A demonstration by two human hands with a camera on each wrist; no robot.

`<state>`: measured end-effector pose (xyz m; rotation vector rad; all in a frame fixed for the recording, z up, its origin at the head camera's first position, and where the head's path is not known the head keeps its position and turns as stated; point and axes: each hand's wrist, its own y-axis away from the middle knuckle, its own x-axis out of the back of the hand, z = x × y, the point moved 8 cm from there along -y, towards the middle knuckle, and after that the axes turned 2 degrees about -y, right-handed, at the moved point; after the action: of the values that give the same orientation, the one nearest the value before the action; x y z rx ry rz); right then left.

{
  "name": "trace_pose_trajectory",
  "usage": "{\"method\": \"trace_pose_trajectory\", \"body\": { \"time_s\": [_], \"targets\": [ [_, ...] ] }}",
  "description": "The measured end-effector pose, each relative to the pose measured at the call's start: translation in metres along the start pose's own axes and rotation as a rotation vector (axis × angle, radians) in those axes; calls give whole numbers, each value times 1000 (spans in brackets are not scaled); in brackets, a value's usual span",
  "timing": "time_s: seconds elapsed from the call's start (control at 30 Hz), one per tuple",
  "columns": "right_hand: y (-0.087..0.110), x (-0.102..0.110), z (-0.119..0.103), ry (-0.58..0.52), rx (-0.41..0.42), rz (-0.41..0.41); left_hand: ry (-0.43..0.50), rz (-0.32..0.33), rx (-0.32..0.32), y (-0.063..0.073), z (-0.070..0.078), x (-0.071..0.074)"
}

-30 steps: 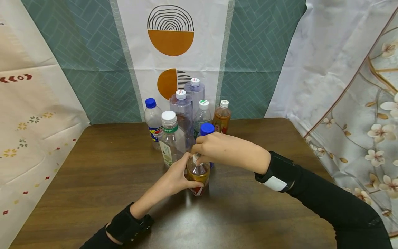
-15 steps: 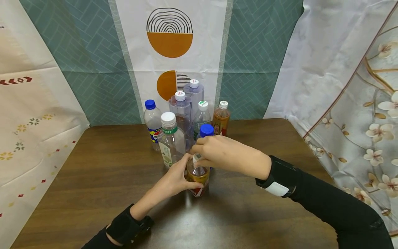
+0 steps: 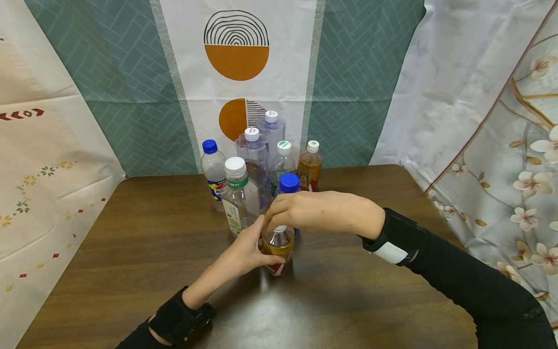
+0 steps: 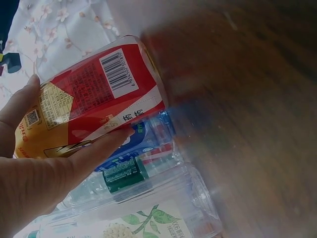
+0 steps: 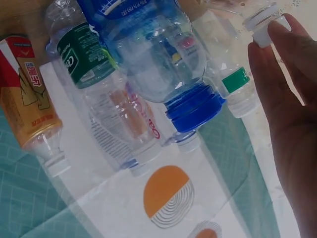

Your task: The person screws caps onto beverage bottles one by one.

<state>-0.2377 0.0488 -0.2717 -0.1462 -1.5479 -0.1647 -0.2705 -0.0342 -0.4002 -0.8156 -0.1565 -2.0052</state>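
A clear plastic bottle (image 3: 279,246) with a red and yellow label stands on the table. My left hand (image 3: 245,249) grips its body, thumb across the front; the left wrist view shows the bottle's label (image 4: 89,87) between thumb and fingers. Above it, my right hand (image 3: 320,211) pinches the white cap (image 5: 270,32) at the bottle's neck (image 5: 260,15). From the head view the cap is mostly hidden by the right fingers. Right behind stands a blue-capped bottle (image 3: 289,183), partly covered by the right hand.
Left of the gripped bottle stands a large white-capped bottle (image 3: 240,198). Several others cluster behind: a blue-capped one (image 3: 213,167), two tall clear ones (image 3: 253,155), a green-labelled one (image 3: 282,165), and another red and yellow one (image 3: 310,167). Wooden tabletop (image 3: 152,232) extends around them.
The right hand has turned and its fingers have shifted over the cap, which shows less in the head view. My left hand and the bottle stay in place.
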Motion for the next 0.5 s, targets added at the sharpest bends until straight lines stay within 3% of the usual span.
{"method": "trace_pose_trajectory", "body": {
  "time_s": [0.3, 0.5],
  "targets": [
    [-10, -2, 12, 20, -245, -13, -32, 3, 12, -2, 1, 1],
    [-12, -3, 13, -2, -305, -36, -30, 3, 4, -1, 3, 0]
  ]
}}
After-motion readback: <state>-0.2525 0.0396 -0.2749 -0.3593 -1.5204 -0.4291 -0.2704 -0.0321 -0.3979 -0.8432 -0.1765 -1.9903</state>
